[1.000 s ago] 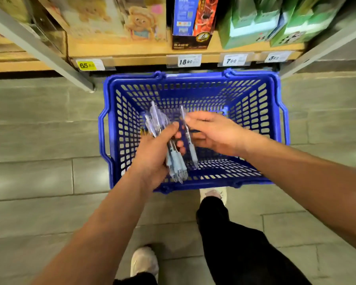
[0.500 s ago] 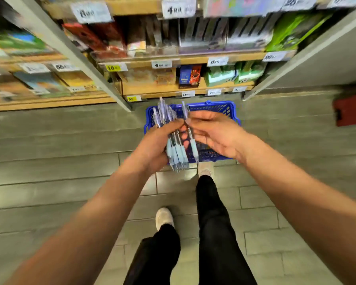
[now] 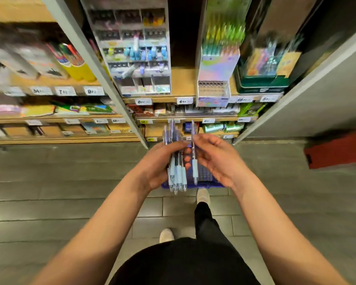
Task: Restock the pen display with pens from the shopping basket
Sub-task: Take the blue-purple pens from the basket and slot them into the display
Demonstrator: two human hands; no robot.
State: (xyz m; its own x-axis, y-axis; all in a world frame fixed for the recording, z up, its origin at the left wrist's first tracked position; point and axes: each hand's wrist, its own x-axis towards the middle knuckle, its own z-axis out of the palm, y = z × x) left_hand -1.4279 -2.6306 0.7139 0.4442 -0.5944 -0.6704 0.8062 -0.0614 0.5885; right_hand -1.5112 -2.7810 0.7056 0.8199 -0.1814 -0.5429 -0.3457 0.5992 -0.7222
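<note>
Left hand (image 3: 159, 161) gripping a bundle of pens (image 3: 176, 171), tips down. Right hand (image 3: 217, 159) pinching a single pen (image 3: 194, 167) just beside it. Blue basket (image 3: 203, 177) sitting on floor (image 3: 70, 182) below; pen display (image 3: 136, 52) standing on shelf (image 3: 183, 85) above, blurred, seemingly part-filled.

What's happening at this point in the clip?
A person stands in a shop aisle facing stationery shelves. The left hand grips a bundle of pens, and the right hand pinches a single pen beside it. The blue basket sits on the floor beneath the hands, mostly hidden. A tiered pen display stands on the shelf above; neither hand is at it yet.
</note>
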